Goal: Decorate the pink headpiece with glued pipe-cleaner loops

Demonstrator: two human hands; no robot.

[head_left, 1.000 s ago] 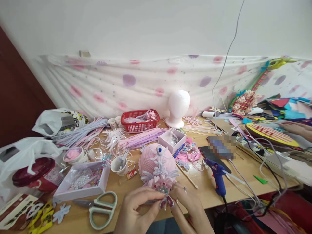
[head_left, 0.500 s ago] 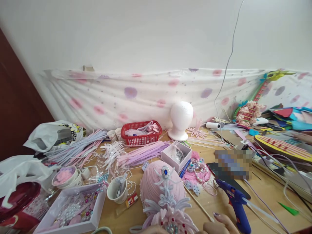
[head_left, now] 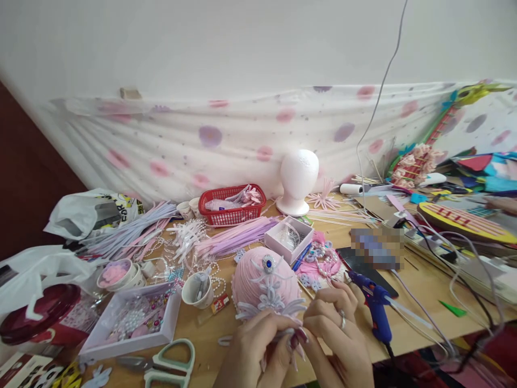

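Note:
In front of me my left hand (head_left: 256,347) is closed, its fingertips pinched on a pale fuzzy pipe-cleaner piece (head_left: 284,333) that they mostly cover. Pressed up against those fingertips is my right hand (head_left: 337,334), wearing a ring, with its fingers curled closed. Just beyond both hands is a rounded pink headpiece (head_left: 264,277), bearing a blue-gem ornament (head_left: 269,264) and pale pipe-cleaner flowers (head_left: 271,298). My hands hide its near side. A thin wooden stick (head_left: 306,288) shows partly beside the headpiece.
Scissors (head_left: 172,362) and a white box of beads (head_left: 135,321) lie at left, near a paper cup (head_left: 197,289). A blue glue gun (head_left: 372,302) with cords is at right. Behind stand a red basket (head_left: 232,215) and a white foam head (head_left: 299,180).
My hands have come up into view from the bottom edge and closed together before the headpiece, covering its pink flower. The view has tilted down, bringing the scissors into sight.

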